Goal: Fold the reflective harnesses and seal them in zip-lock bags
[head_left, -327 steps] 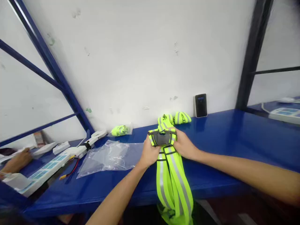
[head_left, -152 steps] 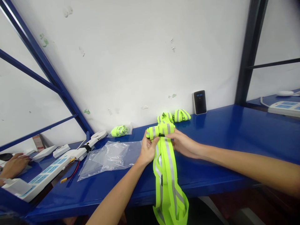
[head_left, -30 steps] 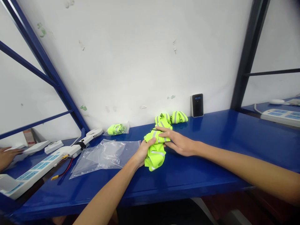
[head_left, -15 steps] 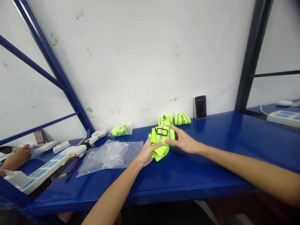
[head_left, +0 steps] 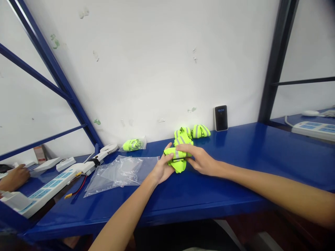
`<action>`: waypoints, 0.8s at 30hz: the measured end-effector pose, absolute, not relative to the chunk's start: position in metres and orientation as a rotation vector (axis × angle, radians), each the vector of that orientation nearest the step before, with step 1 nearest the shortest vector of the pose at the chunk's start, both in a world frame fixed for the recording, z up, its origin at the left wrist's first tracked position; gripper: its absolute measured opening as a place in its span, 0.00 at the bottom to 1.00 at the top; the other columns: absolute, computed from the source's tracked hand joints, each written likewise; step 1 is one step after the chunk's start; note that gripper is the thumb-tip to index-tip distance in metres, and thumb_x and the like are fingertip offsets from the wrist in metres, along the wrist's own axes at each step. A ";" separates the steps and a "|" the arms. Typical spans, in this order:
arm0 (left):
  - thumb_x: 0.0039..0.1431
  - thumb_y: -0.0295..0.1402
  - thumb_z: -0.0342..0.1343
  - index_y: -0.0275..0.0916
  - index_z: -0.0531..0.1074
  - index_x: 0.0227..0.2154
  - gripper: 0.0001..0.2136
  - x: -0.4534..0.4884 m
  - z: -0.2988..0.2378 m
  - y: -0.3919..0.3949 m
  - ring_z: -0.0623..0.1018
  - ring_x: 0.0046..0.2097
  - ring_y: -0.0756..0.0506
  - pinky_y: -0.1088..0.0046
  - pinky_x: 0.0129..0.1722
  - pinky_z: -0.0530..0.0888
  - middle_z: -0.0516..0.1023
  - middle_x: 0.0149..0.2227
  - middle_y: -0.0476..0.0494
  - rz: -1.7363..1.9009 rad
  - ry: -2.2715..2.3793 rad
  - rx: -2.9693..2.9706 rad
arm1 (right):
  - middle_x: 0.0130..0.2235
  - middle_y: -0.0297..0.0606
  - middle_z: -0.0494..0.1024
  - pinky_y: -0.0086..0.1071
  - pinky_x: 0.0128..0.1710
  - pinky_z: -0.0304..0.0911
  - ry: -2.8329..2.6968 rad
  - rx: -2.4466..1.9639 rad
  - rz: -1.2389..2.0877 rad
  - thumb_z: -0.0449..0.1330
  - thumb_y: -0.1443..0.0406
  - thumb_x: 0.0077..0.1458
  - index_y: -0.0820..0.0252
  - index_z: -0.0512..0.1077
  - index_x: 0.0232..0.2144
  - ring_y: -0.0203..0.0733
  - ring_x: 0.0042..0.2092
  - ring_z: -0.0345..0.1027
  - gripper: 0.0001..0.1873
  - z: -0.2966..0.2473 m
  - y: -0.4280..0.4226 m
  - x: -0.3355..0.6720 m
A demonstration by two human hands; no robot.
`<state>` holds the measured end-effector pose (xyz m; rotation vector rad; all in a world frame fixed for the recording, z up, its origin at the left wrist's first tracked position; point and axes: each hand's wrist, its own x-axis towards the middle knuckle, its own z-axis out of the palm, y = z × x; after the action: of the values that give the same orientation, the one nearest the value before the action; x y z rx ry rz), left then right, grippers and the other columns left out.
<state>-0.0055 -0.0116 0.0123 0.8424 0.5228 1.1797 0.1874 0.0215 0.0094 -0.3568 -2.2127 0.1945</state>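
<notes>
Between both hands is a fluorescent yellow reflective strap with grey bands, partly rolled up, a loose end hanging down. My left hand grips its left side, thumb on top. My right hand holds the roll from the right, its fingers laid over the top. A dark edge shows on the front of the roll; the buckle is not visible now. Just behind my hands lie more yellow strap and another rolled strap. I cannot tell whether the nearer one joins the piece I hold.
Clear plastic bags lie left of my hands on the blue table. Behind them is a bagged yellow roll. A white fan, a power strip and another person's hand are at left. A black clock device leans on the wall.
The strap roll has turned in my hands, so its black buckle no longer faces up. My right fingers have moved over its top. The view has shifted slightly.
</notes>
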 end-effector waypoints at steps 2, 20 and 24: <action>0.49 0.29 0.63 0.49 0.55 0.61 0.37 -0.004 0.013 -0.014 0.76 0.46 0.45 0.62 0.52 0.68 0.74 0.49 0.46 1.212 0.546 0.848 | 0.61 0.44 0.64 0.47 0.57 0.61 -2.264 -0.316 0.136 0.49 0.79 0.53 0.53 0.59 0.61 0.47 0.61 0.60 0.35 0.008 0.024 0.190; 0.53 0.28 0.60 0.48 0.53 0.60 0.33 -0.007 0.011 -0.010 0.77 0.47 0.43 0.64 0.46 0.71 0.74 0.49 0.43 1.178 0.537 0.826 | 0.67 0.35 0.54 0.47 0.53 0.66 -2.401 -0.245 -0.285 0.58 0.70 0.58 0.40 0.73 0.50 0.51 0.59 0.64 0.21 0.013 0.020 0.193; 0.52 0.29 0.61 0.45 0.62 0.52 0.25 -0.007 0.011 -0.010 0.76 0.45 0.43 0.66 0.43 0.72 0.75 0.46 0.44 1.168 0.515 0.858 | 0.65 0.41 0.58 0.48 0.53 0.64 -2.402 -0.208 -0.285 0.57 0.67 0.60 0.47 0.75 0.47 0.52 0.59 0.63 0.15 0.015 0.019 0.194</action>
<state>-0.0072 -0.0104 0.0113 0.8575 0.5146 1.1683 0.1938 0.0188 0.0145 -0.2077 -2.4017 -0.2854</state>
